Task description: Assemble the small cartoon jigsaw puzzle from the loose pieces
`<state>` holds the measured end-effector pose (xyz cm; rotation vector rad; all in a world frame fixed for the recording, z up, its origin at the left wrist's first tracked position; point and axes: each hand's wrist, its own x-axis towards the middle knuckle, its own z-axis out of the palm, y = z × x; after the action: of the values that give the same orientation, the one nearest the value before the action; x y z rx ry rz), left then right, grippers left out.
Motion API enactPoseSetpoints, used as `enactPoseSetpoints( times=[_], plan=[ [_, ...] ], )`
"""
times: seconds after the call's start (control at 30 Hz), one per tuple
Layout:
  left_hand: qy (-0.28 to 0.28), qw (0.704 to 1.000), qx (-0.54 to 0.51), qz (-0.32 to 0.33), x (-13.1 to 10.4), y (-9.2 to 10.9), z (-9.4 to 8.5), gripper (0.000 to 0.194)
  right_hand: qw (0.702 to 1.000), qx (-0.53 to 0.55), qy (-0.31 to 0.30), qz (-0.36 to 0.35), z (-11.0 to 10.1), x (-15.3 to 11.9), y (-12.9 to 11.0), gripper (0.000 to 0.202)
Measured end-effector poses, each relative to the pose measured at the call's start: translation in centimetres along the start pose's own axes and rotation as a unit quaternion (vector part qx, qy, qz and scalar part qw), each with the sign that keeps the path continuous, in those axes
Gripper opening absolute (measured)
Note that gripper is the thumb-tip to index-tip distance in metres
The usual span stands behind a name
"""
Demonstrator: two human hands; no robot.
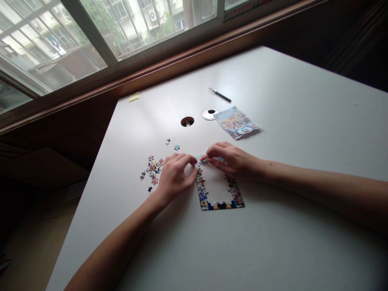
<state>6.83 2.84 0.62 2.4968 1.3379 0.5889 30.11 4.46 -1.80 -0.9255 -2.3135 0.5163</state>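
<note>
A jigsaw puzzle border (222, 205) lies flat on the white table, its pieces joined into a rectangular frame around a bare middle. Between the thumb and fingers of my right hand (228, 159) is a small puzzle piece (206, 161), held just over the upper edge of the border. My left hand (176, 174) rests at the border's upper left corner; its thumb and index finger are curved and apart, with the tips at the edge pieces. Loose puzzle pieces (152, 166) are scattered left of my left hand, partly hidden by it.
Beyond my right hand lies a colourful printed picture sheet (237, 123), overlapping a round metal cover (209, 114). A cable hole (187, 121) opens in the table (281, 242). Farther back are a pen (220, 94) and a yellow sticker (133, 97). A window (145, 24) runs behind.
</note>
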Motion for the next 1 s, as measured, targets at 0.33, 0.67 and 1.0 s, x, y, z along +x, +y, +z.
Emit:
enactPoseSetpoints(
  times=[0.33, 0.67, 1.0],
  plan=[
    [0.016, 1.000, 0.018, -0.019, -0.1, 0.2, 0.5, 0.009, 1.000, -0.002, 0.003, -0.007, 0.0, 0.1, 0.0, 0.012],
    [-0.032, 0.988, 0.132, 0.072, -0.5, 0.1, -1.1, 0.014, 1.000, -0.004, 0.004, -0.005, 0.1, 0.0, 0.1, 0.011],
    [-0.043, 0.966, 0.240, 0.083, -1.5, 2.1, -1.0, 0.024, 1.000, 0.005, 0.012, 0.000, 0.1, 0.1, 0.1, 0.012]
  ],
)
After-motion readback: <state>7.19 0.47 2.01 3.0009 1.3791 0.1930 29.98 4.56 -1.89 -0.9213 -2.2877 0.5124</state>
